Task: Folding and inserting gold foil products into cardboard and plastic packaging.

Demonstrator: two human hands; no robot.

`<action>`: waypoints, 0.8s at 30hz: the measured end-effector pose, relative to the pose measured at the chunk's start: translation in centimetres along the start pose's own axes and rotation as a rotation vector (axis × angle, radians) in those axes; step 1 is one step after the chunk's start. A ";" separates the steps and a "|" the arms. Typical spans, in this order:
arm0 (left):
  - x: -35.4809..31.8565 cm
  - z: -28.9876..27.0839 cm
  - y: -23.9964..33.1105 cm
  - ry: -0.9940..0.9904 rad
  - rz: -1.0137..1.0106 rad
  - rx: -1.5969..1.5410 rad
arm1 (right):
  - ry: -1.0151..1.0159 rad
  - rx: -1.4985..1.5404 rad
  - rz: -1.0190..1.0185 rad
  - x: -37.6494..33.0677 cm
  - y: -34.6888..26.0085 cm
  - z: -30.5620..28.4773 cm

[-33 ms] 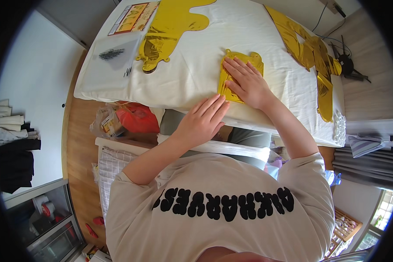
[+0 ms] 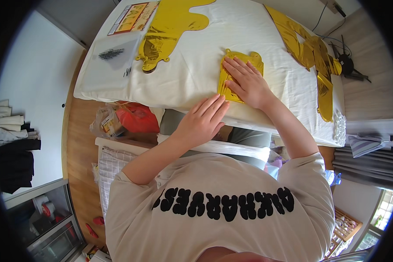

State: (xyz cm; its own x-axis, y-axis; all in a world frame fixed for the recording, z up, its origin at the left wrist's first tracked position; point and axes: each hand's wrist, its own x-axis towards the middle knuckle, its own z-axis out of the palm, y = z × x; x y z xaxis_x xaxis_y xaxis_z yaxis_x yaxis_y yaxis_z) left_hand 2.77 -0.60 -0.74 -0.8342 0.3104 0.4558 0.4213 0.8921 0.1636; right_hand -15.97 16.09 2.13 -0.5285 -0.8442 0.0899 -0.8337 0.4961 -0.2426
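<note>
A folded gold foil balloon lies near the front edge of the white-covered table. My right hand rests flat on it, fingers stretched out, hiding much of its middle. At the balloon's near left corner are the fingertips of my left hand; its fingers are straight and its palm faces down. To the left, a larger gold foil balloon is spread flat, its narrow end toward me. More gold foil balloons lie along the table's right side.
On the left of the table are a clear plastic sleeve with black strips and a printed card. A black stand and cables are beyond the right edge. Below the table sits a red plastic bag.
</note>
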 end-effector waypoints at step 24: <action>12.6 3.9 -4.8 0.077 0.048 -0.198 | 0.092 1.533 0.231 0.3 2.1 -1.8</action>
State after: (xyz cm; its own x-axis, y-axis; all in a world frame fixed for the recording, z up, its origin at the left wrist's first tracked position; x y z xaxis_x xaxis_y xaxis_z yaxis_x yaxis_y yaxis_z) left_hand -11.14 0.27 0.76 -0.7852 0.3179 0.5315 0.5278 0.7925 0.3056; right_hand -18.15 17.25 3.37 -0.6738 -0.7376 -0.0446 0.1904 -0.1150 -0.9749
